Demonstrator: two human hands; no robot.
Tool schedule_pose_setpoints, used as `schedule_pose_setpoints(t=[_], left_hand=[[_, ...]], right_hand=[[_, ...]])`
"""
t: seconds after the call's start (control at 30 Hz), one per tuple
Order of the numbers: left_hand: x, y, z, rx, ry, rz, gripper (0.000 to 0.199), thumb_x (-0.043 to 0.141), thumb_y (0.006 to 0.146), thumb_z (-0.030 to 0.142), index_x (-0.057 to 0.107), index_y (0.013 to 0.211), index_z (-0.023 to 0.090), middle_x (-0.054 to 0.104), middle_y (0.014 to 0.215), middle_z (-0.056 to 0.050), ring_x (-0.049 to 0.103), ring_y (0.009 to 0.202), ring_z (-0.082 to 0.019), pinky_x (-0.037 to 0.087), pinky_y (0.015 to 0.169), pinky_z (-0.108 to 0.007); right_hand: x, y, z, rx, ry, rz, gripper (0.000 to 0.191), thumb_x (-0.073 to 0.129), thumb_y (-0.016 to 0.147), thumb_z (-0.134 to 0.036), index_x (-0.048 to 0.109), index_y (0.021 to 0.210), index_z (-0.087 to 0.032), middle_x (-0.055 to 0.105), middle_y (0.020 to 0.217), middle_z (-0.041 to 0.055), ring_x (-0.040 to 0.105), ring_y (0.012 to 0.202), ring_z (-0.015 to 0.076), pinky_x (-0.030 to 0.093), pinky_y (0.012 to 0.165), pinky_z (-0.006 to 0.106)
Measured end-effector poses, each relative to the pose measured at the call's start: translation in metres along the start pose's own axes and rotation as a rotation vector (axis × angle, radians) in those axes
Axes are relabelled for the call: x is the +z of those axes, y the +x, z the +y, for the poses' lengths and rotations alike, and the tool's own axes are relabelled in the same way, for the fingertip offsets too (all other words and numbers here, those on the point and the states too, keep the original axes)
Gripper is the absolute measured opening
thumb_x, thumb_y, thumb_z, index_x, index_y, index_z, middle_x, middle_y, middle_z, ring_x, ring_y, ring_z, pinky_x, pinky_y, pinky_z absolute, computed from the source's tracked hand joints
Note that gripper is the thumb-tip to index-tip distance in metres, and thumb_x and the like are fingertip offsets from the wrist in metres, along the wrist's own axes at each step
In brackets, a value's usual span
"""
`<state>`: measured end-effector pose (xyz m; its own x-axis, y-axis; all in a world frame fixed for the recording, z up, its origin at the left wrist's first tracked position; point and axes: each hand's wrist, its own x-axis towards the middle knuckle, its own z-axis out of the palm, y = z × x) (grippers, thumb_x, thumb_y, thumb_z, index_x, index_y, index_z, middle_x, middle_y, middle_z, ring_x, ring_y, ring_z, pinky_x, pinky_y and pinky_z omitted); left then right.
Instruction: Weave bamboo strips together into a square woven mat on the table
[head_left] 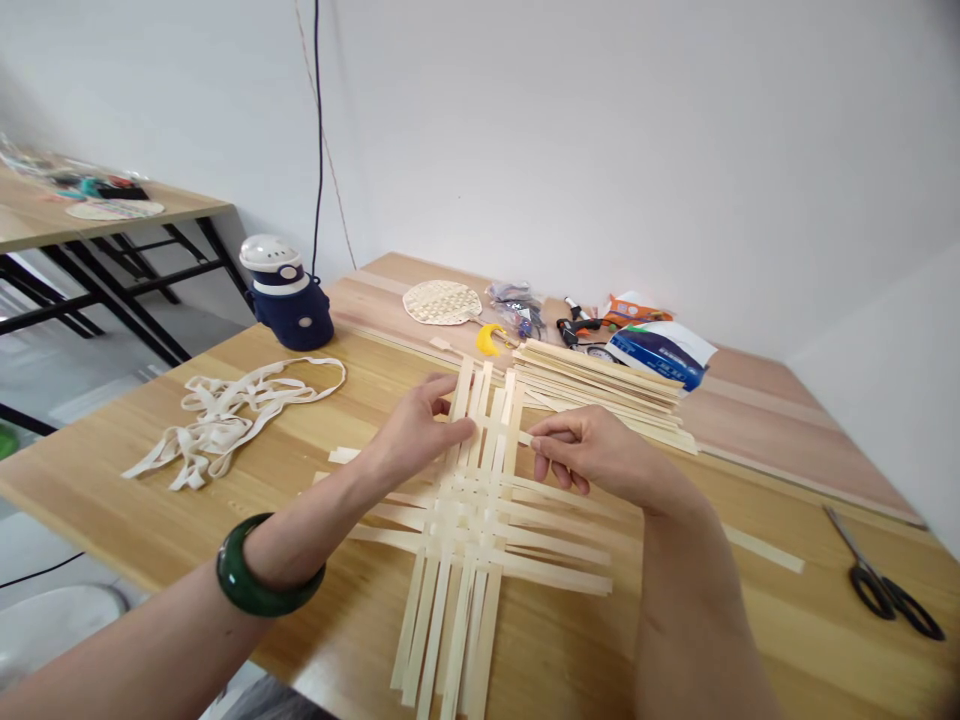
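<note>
Left hand (420, 425) and right hand (592, 455) at a bamboo-strip weave (465, 525)

At the far left, a second table (30, 215) stands apart, with clutter on it. On the main wooden table (787, 625), a tangle of cream cotton webbing (225, 425) lies left of the work, and a navy-and-white object (289, 295) stands behind it. A jade-green bangle (262, 565) circles the left wrist. That hand is curled over the top of the upright strips, fingers bent and touching them; how firmly it grips, the view cannot tell. The weave lies flat on the table between both hands, strips crossing over and under. Beyond it sits a round woven mat (442, 302). The right hand's thumb and fingers are closed on the end of a crosswise strip (501, 428). Just behind lies a stack of bamboo strips (600, 385), with a blue-and-white package (660, 355) beside it. Further right lie a single loose strip (761, 548) and black-handled scissors (877, 590)
</note>
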<state>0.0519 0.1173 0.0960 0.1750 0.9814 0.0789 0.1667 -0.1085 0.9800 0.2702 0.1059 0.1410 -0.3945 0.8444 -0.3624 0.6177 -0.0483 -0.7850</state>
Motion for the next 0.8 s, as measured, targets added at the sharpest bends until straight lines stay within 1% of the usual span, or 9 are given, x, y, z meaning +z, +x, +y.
schedule_pose_setpoints(t=[0.17, 0.23, 0.37, 0.53, 0.6, 0.7, 0.8], left_hand=[[0.0012, -0.0017, -0.0008, -0.015, 0.000, -0.044, 0.049, 0.066, 0.066, 0.021, 0.067, 0.115, 0.018, 0.069, 0.109, -0.006, 0.067, 0.090, -0.022, 0.053, 0.077, -0.031], [0.0016, -0.0022, -0.0011, -0.001, 0.002, -0.042, 0.050, 0.066, 0.067, 0.020, 0.066, 0.117, 0.018, 0.071, 0.107, -0.005, 0.067, 0.090, -0.022, 0.054, 0.078, -0.031], [0.0031, -0.0022, -0.0003, 0.025, 0.009, -0.044, 0.047, 0.064, 0.069, 0.021, 0.067, 0.115, 0.017, 0.071, 0.104, -0.006, 0.066, 0.095, -0.023, 0.053, 0.082, -0.032], [0.0058, -0.0012, -0.0002, 0.013, 0.004, -0.083, 0.054, 0.065, 0.065, 0.019, 0.064, 0.118, 0.015, 0.069, 0.106, -0.007, 0.065, 0.093, -0.022, 0.052, 0.084, -0.033], [0.0064, -0.0006, -0.0016, 0.016, 0.010, -0.068, 0.054, 0.066, 0.064, 0.020, 0.064, 0.118, 0.016, 0.067, 0.108, -0.007, 0.064, 0.091, -0.021, 0.052, 0.083, -0.032], [0.0067, 0.0004, -0.0042, 0.038, 0.023, -0.031, 0.049, 0.068, 0.064, 0.022, 0.067, 0.112, 0.017, 0.063, 0.111, -0.007, 0.064, 0.090, -0.019, 0.052, 0.082, -0.031], [0.0066, 0.0008, -0.0049, 0.014, -0.020, -0.036, 0.046, 0.069, 0.064, 0.022, 0.068, 0.110, 0.017, 0.067, 0.106, -0.006, 0.065, 0.088, -0.020, 0.052, 0.081, -0.031]], right_hand=[[-0.0001, -0.0007, -0.0012, 0.003, 0.006, 0.005, 0.023, 0.053, 0.085, -0.032, 0.062, 0.068, -0.018, 0.064, 0.066, 0.0013, 0.052, 0.053, 0.0088, 0.044, 0.045, 0.019], [0.0002, -0.0003, -0.0004, 0.006, 0.002, 0.011, 0.023, 0.053, 0.085, -0.032, 0.062, 0.068, -0.018, 0.063, 0.065, 0.0014, 0.052, 0.052, 0.0090, 0.044, 0.045, 0.020], [0.0003, 0.0000, 0.0006, 0.012, -0.005, 0.020, 0.022, 0.054, 0.084, -0.032, 0.062, 0.068, -0.018, 0.063, 0.065, 0.0011, 0.053, 0.053, 0.0092, 0.044, 0.046, 0.020], [-0.0008, -0.0018, -0.0029, 0.013, -0.017, 0.013, 0.023, 0.053, 0.085, -0.032, 0.061, 0.068, -0.018, 0.060, 0.064, 0.0005, 0.051, 0.053, 0.0087, 0.043, 0.047, 0.020], [-0.0009, -0.0029, -0.0049, 0.023, -0.025, 0.009, 0.024, 0.053, 0.085, -0.032, 0.061, 0.067, -0.018, 0.060, 0.063, 0.0002, 0.051, 0.052, 0.0088, 0.043, 0.047, 0.020], [-0.0006, -0.0042, -0.0064, 0.041, -0.035, 0.009, 0.025, 0.052, 0.085, -0.033, 0.060, 0.067, -0.018, 0.060, 0.063, 0.0002, 0.051, 0.053, 0.0092, 0.043, 0.047, 0.021], [-0.0006, -0.0044, -0.0057, 0.022, -0.038, 0.008, 0.025, 0.052, 0.086, -0.034, 0.060, 0.068, -0.018, 0.060, 0.065, 0.0006, 0.051, 0.054, 0.0090, 0.043, 0.048, 0.021]])
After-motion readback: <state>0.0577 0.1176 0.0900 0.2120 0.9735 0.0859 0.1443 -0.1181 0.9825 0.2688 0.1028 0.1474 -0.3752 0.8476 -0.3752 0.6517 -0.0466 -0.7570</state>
